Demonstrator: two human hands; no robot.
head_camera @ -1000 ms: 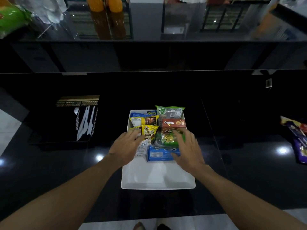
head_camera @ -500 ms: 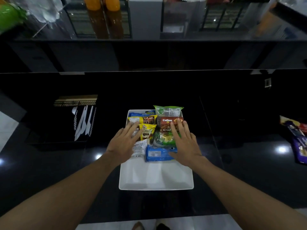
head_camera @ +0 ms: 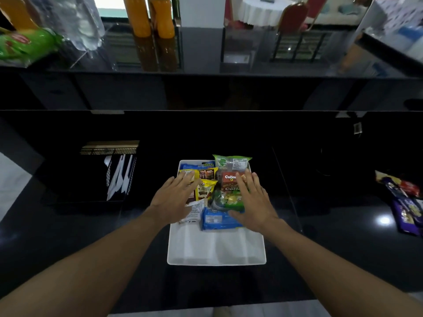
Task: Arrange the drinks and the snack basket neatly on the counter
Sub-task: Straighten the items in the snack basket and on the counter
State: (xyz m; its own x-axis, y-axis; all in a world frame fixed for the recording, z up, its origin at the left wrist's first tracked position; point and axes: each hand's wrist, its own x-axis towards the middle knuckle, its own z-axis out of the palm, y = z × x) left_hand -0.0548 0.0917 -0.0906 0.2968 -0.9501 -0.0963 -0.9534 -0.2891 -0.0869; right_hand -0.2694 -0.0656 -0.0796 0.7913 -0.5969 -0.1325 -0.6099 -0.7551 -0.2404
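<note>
Snacks (head_camera: 225, 193) are pressed flat in the basket (head_camera: 216, 250) by both hands, left (head_camera: 174, 197) and right (head_camera: 253, 200), fingers straight; squaring the basket to the counter (head_camera: 68, 236) edge seems next.

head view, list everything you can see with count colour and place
snack basket: 1, white, counter centre
snack packets: several, mixed, basket's far half
orange bottles: at least 2, orange, rear ledge
green bottle: 1, green, ledge far left
clear bottle: 1, clear, beside green bottle
plastic cutlery: several, white, rack left of basket
loose packets: few, purple, counter right edge
left hand: 1, flat over left packets
right hand: 1, flat over right packets
</note>
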